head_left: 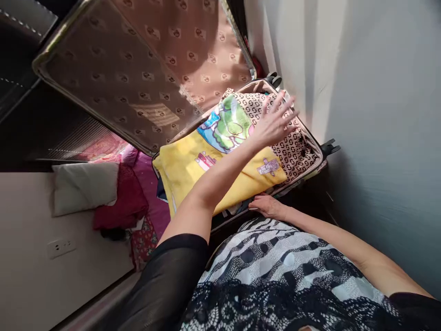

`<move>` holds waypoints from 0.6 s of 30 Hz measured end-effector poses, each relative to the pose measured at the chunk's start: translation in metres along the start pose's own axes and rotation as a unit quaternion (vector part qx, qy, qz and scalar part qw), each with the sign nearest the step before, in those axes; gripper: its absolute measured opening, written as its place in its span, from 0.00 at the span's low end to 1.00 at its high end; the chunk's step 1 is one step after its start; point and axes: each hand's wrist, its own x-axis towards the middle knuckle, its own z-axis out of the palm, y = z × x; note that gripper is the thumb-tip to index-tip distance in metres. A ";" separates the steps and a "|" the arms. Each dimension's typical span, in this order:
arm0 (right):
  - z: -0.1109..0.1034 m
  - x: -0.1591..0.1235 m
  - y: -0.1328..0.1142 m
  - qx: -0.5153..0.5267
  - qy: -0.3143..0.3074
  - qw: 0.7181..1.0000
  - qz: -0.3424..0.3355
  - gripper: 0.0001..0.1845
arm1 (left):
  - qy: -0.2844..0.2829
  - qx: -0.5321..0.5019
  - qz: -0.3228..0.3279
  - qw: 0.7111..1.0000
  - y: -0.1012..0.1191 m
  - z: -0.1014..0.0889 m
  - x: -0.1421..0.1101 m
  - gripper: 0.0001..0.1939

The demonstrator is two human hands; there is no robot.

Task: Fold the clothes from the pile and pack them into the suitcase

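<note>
While the left hand [272, 124] is open with its fingers spread above the patterned cloth [292, 154], the right hand [268, 206] sits lower, at the near rim of the case [312, 172], fingers slightly bent. Left has hold of nothing; can't tell if its palm touches cloth. Right is beside the near edge of the yellow towel [182, 158]; can't tell if it grips the rim or anything at it.

Towel lies folded and flat on top of the case contents, covering the left and middle, with a green and blue print on its far part. Left forearm crosses over it. Patterned cloth, beige with dark marks, fills the right end, partly under the towel. Darker items show along the near rim; can't make them out.

Lid [138, 78] is open, tilted back on the far side, brownish-pink lining showing. Two black wheels [330, 148] stick out at the right end, near the pale wall [379, 92].

Off to the left: white cushion [86, 187] partly on red cloth [122, 202], purple cloth [156, 191] next to it. Socket [61, 248] on the white panel below.
</note>
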 end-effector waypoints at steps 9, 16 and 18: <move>-0.086 0.031 -0.085 0.026 0.105 0.989 -0.098 0.19 | -0.074 -0.028 -0.081 0.994 -0.053 -0.040 -0.006 0.39; -0.126 0.072 -0.099 0.085 0.154 0.983 -0.058 0.16 | 0.019 -0.069 -0.173 0.982 -0.145 -0.067 -0.030 0.39; -0.126 0.100 -0.083 0.149 0.144 0.978 -0.015 0.18 | -0.037 -0.123 -0.198 0.972 -0.163 -0.047 -0.026 0.37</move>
